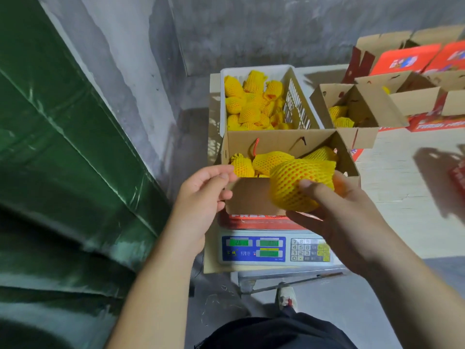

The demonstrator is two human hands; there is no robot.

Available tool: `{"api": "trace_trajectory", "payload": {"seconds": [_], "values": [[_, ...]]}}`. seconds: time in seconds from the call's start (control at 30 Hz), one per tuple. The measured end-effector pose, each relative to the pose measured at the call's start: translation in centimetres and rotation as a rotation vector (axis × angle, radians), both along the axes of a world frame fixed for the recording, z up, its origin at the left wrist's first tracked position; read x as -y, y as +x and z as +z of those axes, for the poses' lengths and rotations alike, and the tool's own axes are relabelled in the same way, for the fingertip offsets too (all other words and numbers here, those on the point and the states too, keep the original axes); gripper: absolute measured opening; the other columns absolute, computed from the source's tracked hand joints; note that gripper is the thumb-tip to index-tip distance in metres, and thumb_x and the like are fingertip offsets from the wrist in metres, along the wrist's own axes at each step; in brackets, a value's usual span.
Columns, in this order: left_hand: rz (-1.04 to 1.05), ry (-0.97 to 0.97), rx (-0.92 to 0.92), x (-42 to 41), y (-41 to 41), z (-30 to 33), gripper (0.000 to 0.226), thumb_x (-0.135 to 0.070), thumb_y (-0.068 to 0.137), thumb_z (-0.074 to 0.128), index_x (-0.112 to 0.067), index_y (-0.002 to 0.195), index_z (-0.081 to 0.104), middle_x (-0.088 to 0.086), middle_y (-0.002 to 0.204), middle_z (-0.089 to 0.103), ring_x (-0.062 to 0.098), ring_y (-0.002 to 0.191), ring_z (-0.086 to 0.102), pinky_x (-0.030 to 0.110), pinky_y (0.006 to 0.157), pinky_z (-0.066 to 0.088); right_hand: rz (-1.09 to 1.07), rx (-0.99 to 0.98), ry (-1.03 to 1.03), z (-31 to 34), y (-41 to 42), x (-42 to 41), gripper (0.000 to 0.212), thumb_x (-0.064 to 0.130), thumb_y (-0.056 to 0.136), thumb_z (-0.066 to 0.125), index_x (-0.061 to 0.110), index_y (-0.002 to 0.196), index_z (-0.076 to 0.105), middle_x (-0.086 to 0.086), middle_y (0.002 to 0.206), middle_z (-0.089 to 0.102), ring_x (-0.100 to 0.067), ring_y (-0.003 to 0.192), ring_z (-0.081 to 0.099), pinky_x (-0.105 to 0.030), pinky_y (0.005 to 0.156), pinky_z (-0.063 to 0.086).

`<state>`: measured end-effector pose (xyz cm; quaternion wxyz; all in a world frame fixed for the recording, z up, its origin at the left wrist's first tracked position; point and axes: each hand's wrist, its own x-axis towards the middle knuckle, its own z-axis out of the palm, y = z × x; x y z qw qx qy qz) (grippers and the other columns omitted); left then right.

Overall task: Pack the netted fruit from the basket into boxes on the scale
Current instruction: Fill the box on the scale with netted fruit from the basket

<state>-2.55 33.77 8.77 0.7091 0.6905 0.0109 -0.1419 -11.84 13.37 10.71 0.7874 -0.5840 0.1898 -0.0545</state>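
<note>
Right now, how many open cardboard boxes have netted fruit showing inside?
3: the box on the scale by the hands, a second box right of the basket, and a third further right; more may be hidden.

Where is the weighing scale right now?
In the head view the scale sits low in the middle, directly under the open cardboard box being filled, with the white basket of netted fruit just behind that box.

Head cam, fwd-down, close over scale (275, 249)
</note>
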Motion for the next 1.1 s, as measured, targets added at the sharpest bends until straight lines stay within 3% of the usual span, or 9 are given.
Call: {"api": "trace_trajectory", "payload": {"seconds": [0.1,0.17,0.27,0.33,0.5,0.6,0.73,0.9,1.1], "values": [[0.077,-0.025,-0.024,-0.2,0.6,0.2,0.029,-0.020,0.101,0.064,-0.043,0.096,0.081,-0.007,0.104,0.080,0.010,0.083,0.065,0.030,0.079,0.048,-0.077,0.145,-0.226,0.8,2.8,1.3,0.054,0.042,0.079,0.086,0.036,0.126,0.062,0.009,0.121,0.069,-0.020,0.111,0.071,-0.038,0.078,0.064],[0.076,-0.036,-0.019,0.0,0.8,0.4,0.026,-0.020,0.100,0.066,-0.040,0.097,0.081,-0.007,0.103,0.080,0.009,0.082,0.066,0.029,0.079,0.050,-0.107,0.260,-0.398,1.4,5.1,2.2,0.066,0.049,0.081,0.081,0.031,0.137,0.052,0.007,0.128,0.066,-0.020,0.116,0.068,-0.044,0.081,0.064],[0.037,-0.029,-0.005,0.2,0.9,0.7,0.022,-0.020,0.101,0.064,-0.035,0.101,0.080,-0.008,0.104,0.080,0.009,0.083,0.067,0.030,0.081,0.051,0.087,0.246,-0.774,2.1,7.4,3.8,0.090,0.070,0.080,0.075,0.041,0.155,0.034,0.008,0.154,0.050,-0.015,0.139,0.052,-0.051,0.104,0.054],[0.007,0.016,0.031,0.1,0.9,0.7,0.023,-0.022,0.103,0.062,-0.037,0.103,0.079,-0.011,0.106,0.079,0.007,0.085,0.069,0.029,0.083,0.051,0.213,0.180,-0.928,2.1,7.5,4.7,0.090,0.079,0.081,0.067,0.044,0.157,0.033,0.014,0.159,0.044,-0.005,0.146,0.042,-0.048,0.115,0.045],[0.038,0.117,0.208,0.0,0.8,0.1,0.023,-0.019,0.104,0.059,-0.034,0.107,0.075,-0.018,0.102,0.077,-0.005,0.082,0.068,0.012,0.072,0.050,0.053,0.295,-0.884,0.6,5.2,4.5,0.040,0.041,0.101,0.064,0.025,0.137,0.063,0.013,0.131,0.069,-0.001,0.123,0.063,-0.039,0.106,0.055],[0.015,0.123,0.251,0.1,0.7,0.0,0.023,-0.017,0.104,0.059,-0.034,0.107,0.075,-0.017,0.102,0.077,-0.004,0.084,0.068,0.007,0.070,0.047,0.108,0.260,-0.844,-0.7,3.9,3.6,0.034,0.024,0.102,0.064,0.018,0.135,0.066,0.010,0.129,0.070,0.000,0.121,0.064,-0.028,0.104,0.054],[-0.037,0.140,0.278,0.3,0.7,0.2,0.023,-0.019,0.104,0.059,-0.037,0.107,0.074,-0.019,0.104,0.076,-0.004,0.089,0.068,0.007,0.072,0.048,0.175,0.242,-0.888,-0.7,3.3,2.7,0.033,0.026,0.102,0.063,0.022,0.135,0.066,0.016,0.129,0.069,0.007,0.121,0.061,-0.012,0.100,0.049],[-0.093,0.141,0.278,0.7,0.4,0.2,0.021,-0.022,0.102,0.060,-0.037,0.106,0.074,-0.015,0.103,0.077,-0.003,0.085,0.066,0.008,0.071,0.048,0.225,0.261,-0.878,0.0,3.1,1.7,0.033,0.027,0.102,0.063,0.022,0.135,0.066,0.015,0.130,0.069,0.001,0.122,0.062,-0.023,0.101,0.052],[-0.119,0.151,0.258,0.8,0.3,0.2,0.020,-0.036,0.095,0.061,-0.047,0.103,0.074,-0.015,0.105,0.076,-0.001,0.089,0.068,0.008,0.071,0.048,0.255,0.281,-0.862,-0.1,3.5,1.3,0.026,0.024,0.103,0.063,0.028,0.128,0.067,0.019,0.123,0.070,0.004,0.117,0.063,-0.015,0.094,0.053]]}}
